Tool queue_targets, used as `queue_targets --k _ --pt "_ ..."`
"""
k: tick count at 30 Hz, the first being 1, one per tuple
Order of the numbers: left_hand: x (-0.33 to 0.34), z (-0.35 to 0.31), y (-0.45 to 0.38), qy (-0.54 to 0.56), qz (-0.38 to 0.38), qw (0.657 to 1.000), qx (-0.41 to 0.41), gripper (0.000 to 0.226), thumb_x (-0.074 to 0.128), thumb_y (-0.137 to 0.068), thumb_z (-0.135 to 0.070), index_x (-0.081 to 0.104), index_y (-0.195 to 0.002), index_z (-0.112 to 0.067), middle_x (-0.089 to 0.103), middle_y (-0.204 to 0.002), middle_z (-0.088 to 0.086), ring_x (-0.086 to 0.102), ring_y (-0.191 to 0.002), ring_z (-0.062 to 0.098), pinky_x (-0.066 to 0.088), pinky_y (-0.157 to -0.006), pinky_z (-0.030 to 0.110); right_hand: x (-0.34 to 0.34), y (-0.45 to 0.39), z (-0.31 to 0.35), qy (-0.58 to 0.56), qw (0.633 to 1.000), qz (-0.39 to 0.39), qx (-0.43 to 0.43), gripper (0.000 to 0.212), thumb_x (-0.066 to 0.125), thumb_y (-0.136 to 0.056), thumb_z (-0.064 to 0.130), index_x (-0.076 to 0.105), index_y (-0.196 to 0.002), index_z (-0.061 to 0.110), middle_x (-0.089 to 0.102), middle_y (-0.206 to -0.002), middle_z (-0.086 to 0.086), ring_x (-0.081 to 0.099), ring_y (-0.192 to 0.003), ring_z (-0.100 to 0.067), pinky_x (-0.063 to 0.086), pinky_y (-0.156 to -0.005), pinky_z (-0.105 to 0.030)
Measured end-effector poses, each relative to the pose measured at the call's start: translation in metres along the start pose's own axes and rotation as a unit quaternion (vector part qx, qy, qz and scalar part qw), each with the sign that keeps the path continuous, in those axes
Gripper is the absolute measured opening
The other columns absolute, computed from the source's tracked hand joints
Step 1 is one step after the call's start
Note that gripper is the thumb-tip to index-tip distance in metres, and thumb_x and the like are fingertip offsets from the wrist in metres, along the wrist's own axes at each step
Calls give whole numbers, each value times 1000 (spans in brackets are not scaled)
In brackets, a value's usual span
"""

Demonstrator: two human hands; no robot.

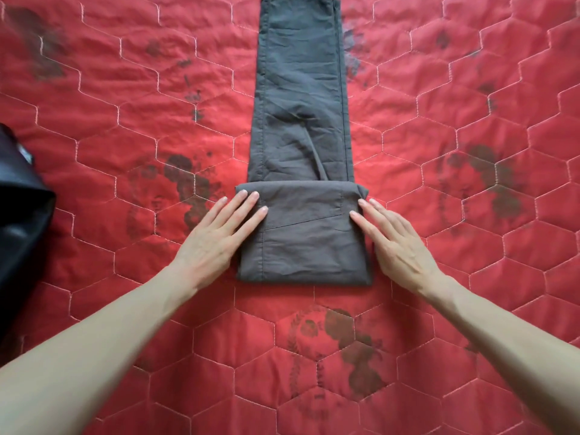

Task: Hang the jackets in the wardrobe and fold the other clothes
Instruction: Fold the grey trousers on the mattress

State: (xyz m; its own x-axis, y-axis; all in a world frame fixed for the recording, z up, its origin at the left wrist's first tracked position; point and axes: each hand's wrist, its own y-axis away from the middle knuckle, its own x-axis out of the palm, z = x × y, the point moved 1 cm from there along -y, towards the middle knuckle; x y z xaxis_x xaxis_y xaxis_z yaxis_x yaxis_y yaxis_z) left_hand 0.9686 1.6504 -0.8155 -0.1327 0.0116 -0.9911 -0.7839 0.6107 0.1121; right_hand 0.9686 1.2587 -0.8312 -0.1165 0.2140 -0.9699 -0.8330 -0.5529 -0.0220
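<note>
We are mid-fold on the grey trousers (301,127) lying on the red quilt (470,215), left hand (216,240) and right hand (398,243) flat with straight fingers on the folded end's sides, and next should probably fold it further up the legs.

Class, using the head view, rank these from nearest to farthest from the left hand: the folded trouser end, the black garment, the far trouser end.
1. Folded trouser end: under the left hand's fingertips.
2. Black garment: left edge.
3. Far trouser end: top centre.

Bright even light, soft shadows, edges perhaps slightly bowed
</note>
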Motion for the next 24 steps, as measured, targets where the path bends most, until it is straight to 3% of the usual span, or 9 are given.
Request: queue_targets --k 3,8,11,14,20,24 --pt "-1 5 -6 2 13 1000 1 77 32 -89 -6 20 -165 -11 12 -173 14 13 -160 32 20 -128 50 -5 1 -9 34 999 3 -8 75 51 -93 -6 32 -162 15 24 -170 -9 23 -158 -24 33 -122 -47" --pt "-6 17 -15 33 79 996 9 107 66 -76 -29 11 -166 -12 3 -174 10 8 -161 25 18 -129 48 -8 -15 -12 56 998 8 -17 70 52 -97 1 30 -162 14 23 -171 -5 21 -159 -23 32 -123 -48" --pt "-11 27 -17 7 108 993 49 120 71 -70 -49 8 -167 -15 -1 -174 13 4 -161 28 17 -128 52 -11 -28 -12 78 995 49 -46 71 43 -93 5 32 -162 14 20 -172 -3 18 -159 -22 27 -125 -48" --pt "-14 34 -22 -17 121 990 73 126 72 -69 -63 7 -167 -16 -2 -173 15 0 -161 32 17 -128 56 -13 -39 -11 57 992 97 -54 78 51 -83 9 37 -160 12 22 -172 -4 20 -159 -19 26 -126 -46" --pt "-12 37 -31 -42 128 986 94 133 78 -65 -64 8 -166 -13 0 -173 18 -1 -159 41 20 -127 57 -24 -45 -23 -7 979 181 -90 99 63 -81 32 15 -166 17 3 -175 -7 7 -161 -18 23 -128 -44" --pt "-9 38 -32 -29 116 988 99 115 72 -76 -57 16 -166 -12 8 -172 21 6 -159 43 23 -126 57 -27 -49 -32 4 965 217 -148 98 60 -78 38 17 -166 30 -1 -173 -18 4 -161 -30 17 -129 -45"
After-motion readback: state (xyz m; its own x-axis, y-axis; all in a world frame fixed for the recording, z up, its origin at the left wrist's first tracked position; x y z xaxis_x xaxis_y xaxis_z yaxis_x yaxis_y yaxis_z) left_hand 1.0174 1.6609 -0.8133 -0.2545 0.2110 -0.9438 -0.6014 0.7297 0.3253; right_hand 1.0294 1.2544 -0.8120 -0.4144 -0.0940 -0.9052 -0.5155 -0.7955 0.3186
